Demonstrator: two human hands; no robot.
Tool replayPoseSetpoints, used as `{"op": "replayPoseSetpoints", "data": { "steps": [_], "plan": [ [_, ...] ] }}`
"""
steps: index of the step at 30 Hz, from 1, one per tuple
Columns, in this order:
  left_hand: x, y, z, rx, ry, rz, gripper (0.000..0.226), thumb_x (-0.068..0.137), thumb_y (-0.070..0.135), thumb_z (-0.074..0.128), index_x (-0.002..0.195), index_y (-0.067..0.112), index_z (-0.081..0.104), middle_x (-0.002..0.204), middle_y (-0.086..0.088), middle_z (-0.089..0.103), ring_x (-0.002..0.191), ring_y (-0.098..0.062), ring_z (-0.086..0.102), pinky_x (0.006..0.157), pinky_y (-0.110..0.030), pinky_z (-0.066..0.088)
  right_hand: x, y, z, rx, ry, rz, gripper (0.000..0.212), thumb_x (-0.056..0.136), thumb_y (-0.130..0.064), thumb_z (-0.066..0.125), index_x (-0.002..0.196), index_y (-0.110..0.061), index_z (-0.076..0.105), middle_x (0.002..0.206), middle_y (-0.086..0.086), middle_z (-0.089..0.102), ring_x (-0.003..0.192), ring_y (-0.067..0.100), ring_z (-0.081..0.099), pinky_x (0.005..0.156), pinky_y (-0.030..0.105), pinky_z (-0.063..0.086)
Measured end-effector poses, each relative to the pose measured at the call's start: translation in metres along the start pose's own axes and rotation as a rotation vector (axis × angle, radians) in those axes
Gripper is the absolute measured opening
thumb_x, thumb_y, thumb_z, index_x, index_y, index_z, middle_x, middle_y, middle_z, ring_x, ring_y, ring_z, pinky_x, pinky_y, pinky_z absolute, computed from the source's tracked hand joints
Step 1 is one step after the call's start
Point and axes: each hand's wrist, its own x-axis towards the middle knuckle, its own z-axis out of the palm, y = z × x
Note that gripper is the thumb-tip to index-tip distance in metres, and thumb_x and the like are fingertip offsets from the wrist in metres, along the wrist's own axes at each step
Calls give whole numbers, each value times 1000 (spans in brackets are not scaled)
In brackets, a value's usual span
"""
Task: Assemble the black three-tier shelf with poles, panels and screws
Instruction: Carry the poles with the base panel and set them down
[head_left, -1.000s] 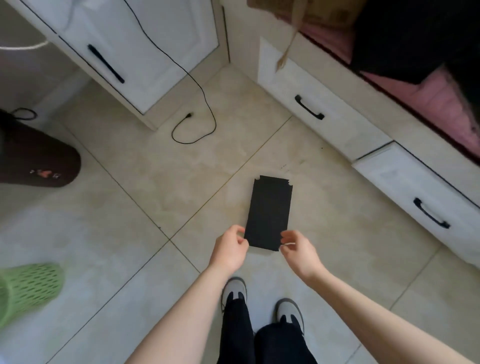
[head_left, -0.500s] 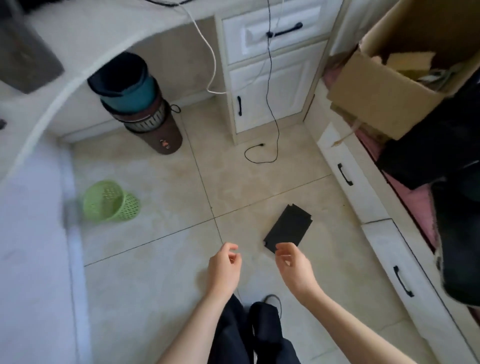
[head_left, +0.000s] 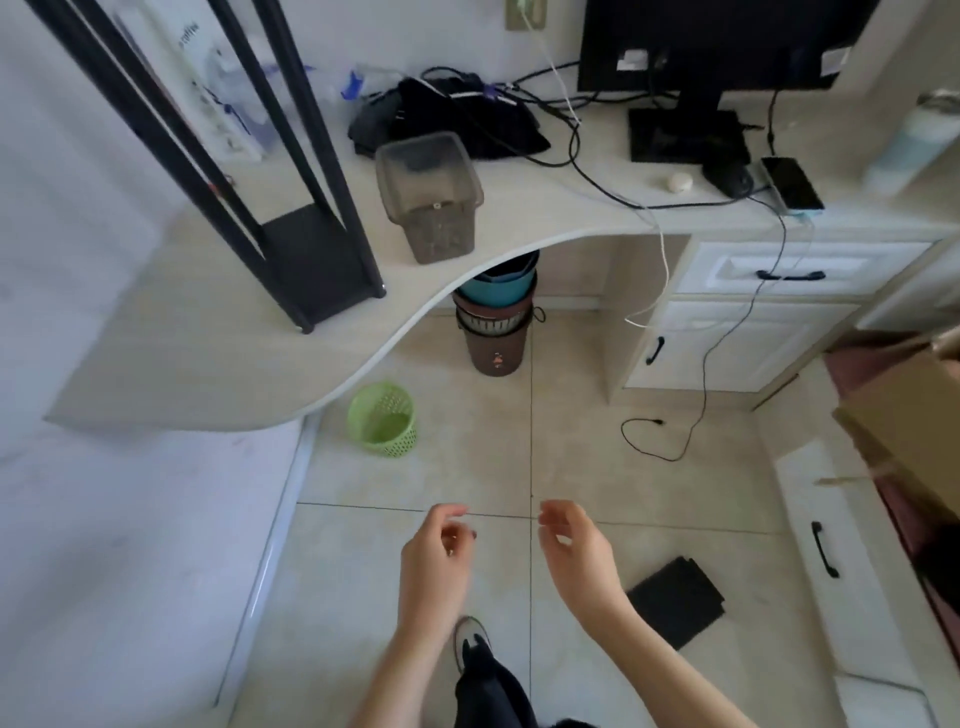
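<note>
A black shelf frame stands on the desk at upper left, its thin black poles rising from a black bottom panel. A flat black panel lies on the floor tiles at lower right. My left hand and my right hand hang in front of me above the floor, fingers loosely curled and holding nothing. The right hand is just left of the floor panel and apart from it.
A curved desk carries a grey plastic basket, cables, a monitor and a phone. A green basket and stacked bins sit on the floor. White drawers and a cardboard box line the right side.
My hands let go of the black panel, which stays flat on the floor. The view has risen and turned toward the desk, bringing the shelf frame into sight.
</note>
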Motion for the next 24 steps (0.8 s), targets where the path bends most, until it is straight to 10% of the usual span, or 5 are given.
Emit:
{"op": "replayPoseSetpoints", "data": {
  "steps": [24],
  "plan": [
    [201,107,-207,-177,493,183,24,98,14,62,108,35,59,93,17,66,88,-4,64,68,-5,46,173,-298,81,90,-132,-377,23,98,-10,56,116,-25,58,111,-8,65,108,7,60,82,15,46]
  ]
}}
